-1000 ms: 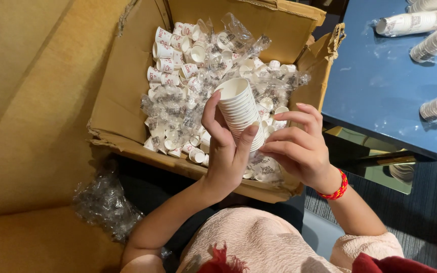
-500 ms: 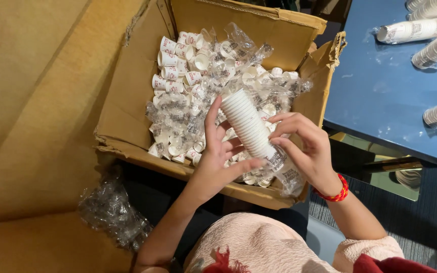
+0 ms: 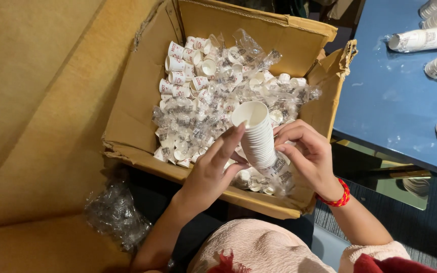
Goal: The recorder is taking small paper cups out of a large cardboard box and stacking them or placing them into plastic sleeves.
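Note:
A tall stack of small white paper cups (image 3: 258, 136) stands tilted above an open cardboard box (image 3: 137, 101). My left hand (image 3: 213, 172) grips the stack from the left, fingers stretched up along it. On the other side my right hand (image 3: 307, 156), a red bracelet at its wrist, pinches the lower part of the stack, where clear plastic wrap still clings. The box is full of several sleeves of small printed paper cups in clear wrap (image 3: 203, 101).
A crumpled clear plastic wrapper (image 3: 115, 215) lies on the floor left of my arm. A blue table (image 3: 400, 101) at the right carries several lying cup stacks (image 3: 423, 38). A large cardboard sheet (image 3: 31, 101) covers the left side.
More of the cup stack now stands bare between my hands, its wrap bunched at the bottom end. The view has shifted slightly; both hands stay on the stack.

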